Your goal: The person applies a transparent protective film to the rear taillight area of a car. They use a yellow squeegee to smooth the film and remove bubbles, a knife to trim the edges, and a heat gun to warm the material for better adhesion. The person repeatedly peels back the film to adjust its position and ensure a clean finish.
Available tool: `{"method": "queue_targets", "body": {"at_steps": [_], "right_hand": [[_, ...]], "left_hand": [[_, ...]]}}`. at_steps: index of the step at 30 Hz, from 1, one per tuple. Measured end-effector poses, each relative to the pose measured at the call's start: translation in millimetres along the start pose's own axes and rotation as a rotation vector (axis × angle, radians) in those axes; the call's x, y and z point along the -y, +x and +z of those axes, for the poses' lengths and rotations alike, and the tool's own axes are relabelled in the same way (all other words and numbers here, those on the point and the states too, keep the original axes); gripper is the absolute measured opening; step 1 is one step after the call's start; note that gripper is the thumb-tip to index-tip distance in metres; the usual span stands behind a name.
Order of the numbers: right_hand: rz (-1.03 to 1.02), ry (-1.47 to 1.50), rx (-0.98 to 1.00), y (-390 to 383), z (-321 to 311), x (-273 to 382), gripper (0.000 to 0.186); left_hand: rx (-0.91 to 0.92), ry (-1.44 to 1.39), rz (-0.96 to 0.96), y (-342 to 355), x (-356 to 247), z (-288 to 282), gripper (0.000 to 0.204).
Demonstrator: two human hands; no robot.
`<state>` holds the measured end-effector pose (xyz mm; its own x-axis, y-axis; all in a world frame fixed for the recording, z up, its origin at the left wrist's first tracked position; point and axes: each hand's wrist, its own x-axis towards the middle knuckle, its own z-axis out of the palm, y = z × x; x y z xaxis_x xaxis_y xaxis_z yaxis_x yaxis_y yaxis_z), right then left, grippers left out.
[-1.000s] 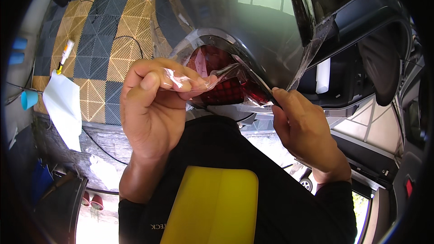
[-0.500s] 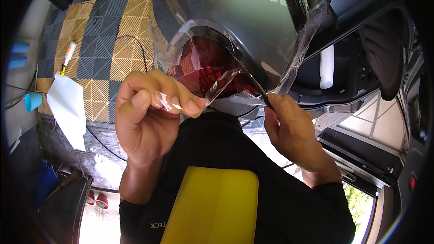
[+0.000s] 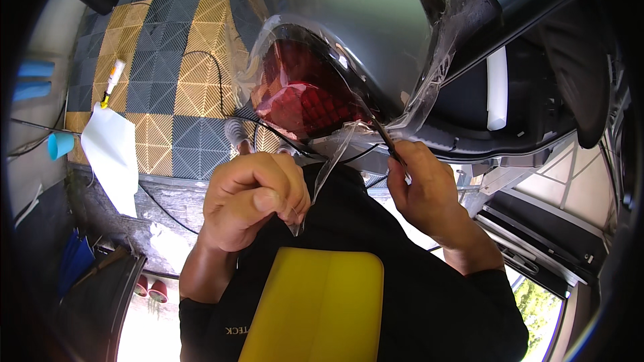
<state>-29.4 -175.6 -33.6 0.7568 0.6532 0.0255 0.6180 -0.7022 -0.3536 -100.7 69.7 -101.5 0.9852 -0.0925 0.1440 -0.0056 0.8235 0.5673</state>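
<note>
A strip of clear film [image 3: 333, 157] stretches down from the lower edge of a car's red tail light [image 3: 305, 104]. My left hand [image 3: 253, 198], fingers curled, pinches its free end. My right hand [image 3: 429, 188] grips a slim dark knife [image 3: 382, 131], its tip at the film beside the lamp's lower right corner. More loose, wrinkled film [image 3: 439, 70] hangs along the edge of the dark, glossy body panel [image 3: 362, 20]. In front of my black shirt, close to the camera, is a flat yellow squeegee [image 3: 315, 302].
Right of the panel, the open car boot has a white roll [image 3: 497, 90] at its side. A white sheet [image 3: 111, 154] and a white bottle with a yellow tip [image 3: 114, 77] are at the left. A black cable [image 3: 218, 74] crosses the tiled floor [image 3: 151, 87].
My left hand has drawn down toward me, pulling the film strip longer and away from the lamp. My right hand and the knife have barely shifted. The view has tilted slightly.
</note>
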Motion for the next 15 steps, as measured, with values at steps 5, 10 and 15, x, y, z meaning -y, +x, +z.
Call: {"method": "queue_targets", "body": {"at_steps": [5,10,15], "right_hand": [[-0.028,0.265,-0.087,-9,1,-13,0.026],[0.052,0.689,-0.300,-22,3,-31,0.022],[-0.145,0.778,-0.291,-28,1,-58,0.025]], "left_hand": [[0.080,0.670,-0.183,-9,20,-14,0.020],[0.078,0.946,-0.472,-33,39,-40,0.016],[-0.417,1.048,-0.627,-101,48,-104,0.010]]}}
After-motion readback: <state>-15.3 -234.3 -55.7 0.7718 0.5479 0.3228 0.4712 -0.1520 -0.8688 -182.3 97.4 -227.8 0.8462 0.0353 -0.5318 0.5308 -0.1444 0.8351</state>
